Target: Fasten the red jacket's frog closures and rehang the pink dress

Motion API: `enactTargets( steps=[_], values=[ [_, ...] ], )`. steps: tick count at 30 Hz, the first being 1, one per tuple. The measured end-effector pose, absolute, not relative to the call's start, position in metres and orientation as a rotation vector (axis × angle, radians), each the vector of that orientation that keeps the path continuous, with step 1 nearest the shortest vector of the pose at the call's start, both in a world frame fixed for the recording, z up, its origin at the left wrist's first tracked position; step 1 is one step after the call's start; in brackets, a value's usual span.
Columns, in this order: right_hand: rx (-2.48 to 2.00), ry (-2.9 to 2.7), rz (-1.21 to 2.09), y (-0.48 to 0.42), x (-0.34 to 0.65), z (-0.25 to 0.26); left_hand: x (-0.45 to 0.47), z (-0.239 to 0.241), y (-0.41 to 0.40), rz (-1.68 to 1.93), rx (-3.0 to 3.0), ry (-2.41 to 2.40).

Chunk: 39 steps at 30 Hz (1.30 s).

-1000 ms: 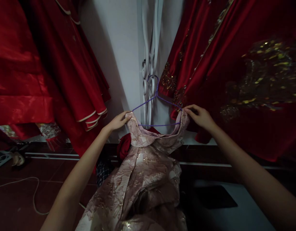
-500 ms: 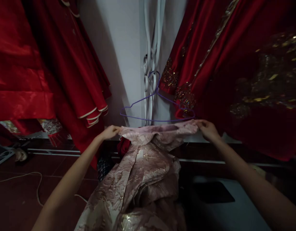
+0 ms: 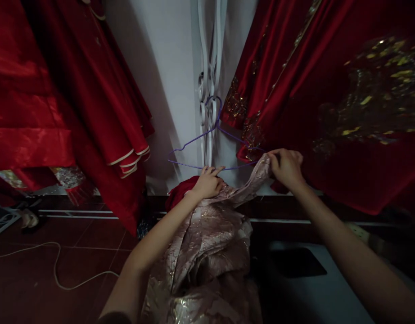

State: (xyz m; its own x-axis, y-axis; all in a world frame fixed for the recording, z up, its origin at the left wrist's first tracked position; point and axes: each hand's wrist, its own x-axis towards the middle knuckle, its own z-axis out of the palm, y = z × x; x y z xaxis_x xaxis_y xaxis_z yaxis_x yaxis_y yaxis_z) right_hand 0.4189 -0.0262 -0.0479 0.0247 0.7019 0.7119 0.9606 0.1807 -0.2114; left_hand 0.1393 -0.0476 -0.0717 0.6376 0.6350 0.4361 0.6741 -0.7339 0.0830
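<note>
A pale pink brocade dress (image 3: pixel 207 243) with gold sheen hangs down in front of me. A purple wire hanger (image 3: pixel 194 141) hangs by its hook from a white scrolled metal fitting (image 3: pixel 209 90) on the wall. My right hand (image 3: pixel 286 167) is closed on the dress's right shoulder, held up at the hanger's right end. My left hand (image 3: pixel 209 181) rests on the dress's neckline, fingers curled, just under the hanger's bottom wire. The hanger's left arm is bare.
Red satin garments (image 3: pixel 75 103) hang at the left; red gowns with gold embroidery (image 3: pixel 345 103) hang at the right. A red cloth (image 3: pixel 178 191) sits behind the dress. A white cable (image 3: pixel 55 270) trails over the dark red floor tiles. A pale surface (image 3: pixel 312 297) lies at the lower right.
The dress came off the hanger and was lowered. Now my right hand has lifted its shoulder back to the hanger's right end, and my left hand has moved inward to the neckline.
</note>
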Motion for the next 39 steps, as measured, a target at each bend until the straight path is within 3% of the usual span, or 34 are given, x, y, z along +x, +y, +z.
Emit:
enactTargets(
  steps=[9,15,26,34,39],
  values=[
    [-1.799,-1.711,-0.629,-0.012,0.469,-0.076,0.11,-0.043,-0.109,-0.769,-2.702,-1.117],
    [-1.696,-1.674,-0.549,-0.014,0.467,-0.071,0.11,-0.041,-0.11,-0.758,-2.731,-1.086],
    [-1.266,-1.746,-0.582,-0.032,0.383,-0.012,0.127,-0.054,-0.079,-0.843,-2.893,-1.035],
    [-1.27,-1.723,-0.265,-0.024,0.353,-0.013,0.119,-0.047,-0.06,-1.262,-2.974,-0.982],
    [-1.207,-1.73,-0.197,-0.022,0.366,-0.011,0.035,-0.054,-0.034,-1.782,-2.347,-1.407]
  ],
)
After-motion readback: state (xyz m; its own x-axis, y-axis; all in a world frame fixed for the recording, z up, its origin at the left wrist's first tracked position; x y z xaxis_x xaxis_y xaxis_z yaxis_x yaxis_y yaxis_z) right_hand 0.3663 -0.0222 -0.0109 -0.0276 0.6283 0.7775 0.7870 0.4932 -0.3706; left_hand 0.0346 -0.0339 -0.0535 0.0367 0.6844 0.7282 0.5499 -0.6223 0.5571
